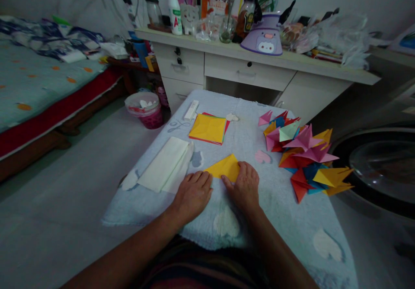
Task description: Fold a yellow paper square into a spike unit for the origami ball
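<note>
A yellow sheet of origami paper (pixel 223 168), folded into a triangle, lies on the cloth-covered table before me. My left hand (pixel 193 194) is closed at its left corner, the fingers together and pressing down; the thumb is mostly hidden. At the right side of the sheet, my right hand (pixel 244 185) grips it, with the thumb on the near edge and the fingers curled over the right edge. Just beyond sits a stack of square paper (pixel 208 128), yellow on top with red showing beneath. Folded white tissue (pixel 165 163) lies left of my left hand.
Several folded paper cranes (pixel 304 146) in many colours are heaped at the table's right. A small white box (pixel 191 110) lies near the far left edge. Behind stands a white desk (pixel 227 64) crowded with jars and bags. A pink bin (pixel 145 109) is on the floor.
</note>
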